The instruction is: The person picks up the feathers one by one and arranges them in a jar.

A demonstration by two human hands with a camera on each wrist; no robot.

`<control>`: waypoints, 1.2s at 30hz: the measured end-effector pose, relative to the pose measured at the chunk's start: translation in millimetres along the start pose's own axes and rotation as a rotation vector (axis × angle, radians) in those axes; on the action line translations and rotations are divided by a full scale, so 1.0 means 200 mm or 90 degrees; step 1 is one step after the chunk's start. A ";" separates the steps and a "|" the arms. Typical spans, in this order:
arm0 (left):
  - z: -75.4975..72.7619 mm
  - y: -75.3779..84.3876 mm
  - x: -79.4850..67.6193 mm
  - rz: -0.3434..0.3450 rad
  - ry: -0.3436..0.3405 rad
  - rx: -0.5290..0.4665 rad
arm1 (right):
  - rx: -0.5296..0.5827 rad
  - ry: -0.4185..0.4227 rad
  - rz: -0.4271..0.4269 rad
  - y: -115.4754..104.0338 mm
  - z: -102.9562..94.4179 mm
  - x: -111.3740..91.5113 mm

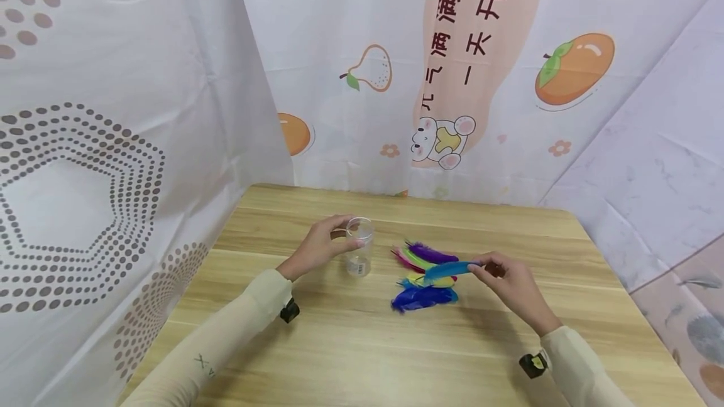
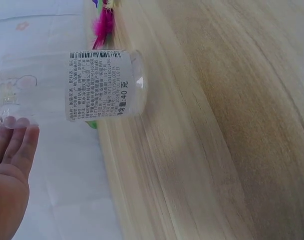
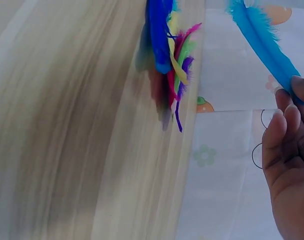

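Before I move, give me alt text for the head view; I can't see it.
The right hand pinches a blue feather, held clear of a pile of colourful feathers on a wooden table. The left hand holds an upright clear cup to the left of the pile.

1. Place type: I am at a cloth-screened tabletop booth; whether home or studio, I cannot tell.
2. Surface: a light-brown wood-grain table [image 1: 351,357] before me.
3. Front screen: a white fabric curtain [image 1: 407,74] printed with orange fruit, a cartoon animal and dark-red Chinese characters.
4. Left screen: a white cloth sheet with brown dotted patterns [image 1: 113,143].
5. Right screen: a pale marbled sheet [image 1: 645,174].
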State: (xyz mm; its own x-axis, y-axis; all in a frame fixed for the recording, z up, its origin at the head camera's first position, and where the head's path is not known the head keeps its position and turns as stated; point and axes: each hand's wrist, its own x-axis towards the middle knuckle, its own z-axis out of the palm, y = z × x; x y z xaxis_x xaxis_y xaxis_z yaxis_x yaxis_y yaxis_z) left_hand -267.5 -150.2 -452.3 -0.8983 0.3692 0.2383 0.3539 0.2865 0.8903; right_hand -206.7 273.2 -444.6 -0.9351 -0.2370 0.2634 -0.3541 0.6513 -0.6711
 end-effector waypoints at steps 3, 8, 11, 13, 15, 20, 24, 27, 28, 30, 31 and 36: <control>0.00 0.00 0.00 -0.005 0.001 0.004 | 0.001 0.003 0.010 -0.01 0.00 0.01; 0.00 0.01 -0.01 -0.010 0.005 -0.001 | 0.009 0.014 0.009 -0.04 -0.02 0.05; -0.01 0.01 -0.01 -0.008 0.007 -0.001 | 0.018 0.022 -0.004 -0.05 -0.02 0.07; -0.01 0.01 -0.01 -0.008 0.006 0.004 | 0.025 0.024 -0.014 -0.05 -0.02 0.08; 0.00 0.00 -0.01 -0.006 0.003 0.011 | 0.031 0.025 -0.021 -0.05 -0.02 0.08; 0.00 -0.01 -0.01 0.003 0.003 0.010 | 0.017 0.036 -0.021 -0.06 -0.02 0.10; 0.00 0.00 0.00 0.011 0.007 0.010 | 0.000 0.044 -0.033 -0.07 -0.02 0.13; 0.00 0.00 0.00 0.011 0.001 0.021 | -0.006 0.049 -0.046 -0.08 -0.02 0.15; 0.00 0.00 0.00 0.011 0.000 0.026 | -0.006 0.051 -0.048 -0.08 -0.02 0.15; 0.00 0.01 0.00 0.009 -0.002 0.033 | -0.010 0.053 -0.053 -0.09 -0.02 0.16; 0.00 0.01 0.00 0.009 -0.002 0.035 | -0.010 0.054 -0.056 -0.10 -0.02 0.16; 0.00 0.01 0.00 0.002 -0.001 0.032 | -0.016 0.058 -0.067 -0.12 -0.03 0.19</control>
State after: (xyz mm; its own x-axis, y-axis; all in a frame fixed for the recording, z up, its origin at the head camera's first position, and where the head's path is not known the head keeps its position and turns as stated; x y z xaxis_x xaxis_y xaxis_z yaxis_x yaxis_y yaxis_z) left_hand -267.2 -149.7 -450.6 -0.8970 0.3712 0.2401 0.3689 0.3290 0.8693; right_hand -233.3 251.9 -414.6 -0.8878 -0.2391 0.3934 -0.4481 0.6447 -0.6194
